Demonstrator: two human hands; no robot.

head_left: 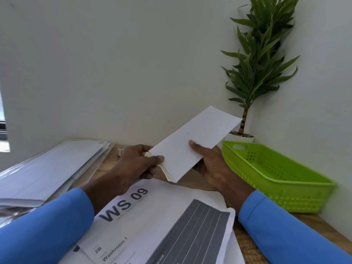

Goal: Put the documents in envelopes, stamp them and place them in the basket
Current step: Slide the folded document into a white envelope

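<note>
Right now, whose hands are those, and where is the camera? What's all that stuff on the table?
No machine here. A person wears one camera on the head, so you see what they see. Both hands hold a white envelope above the wooden table. The left hand pinches its open end, and the right hand grips the middle, thumb on top. Below lie printed documents, one reading "WS 09". A stack of papers sits at the left and a green basket at the right, with a potted plant behind it.
</note>
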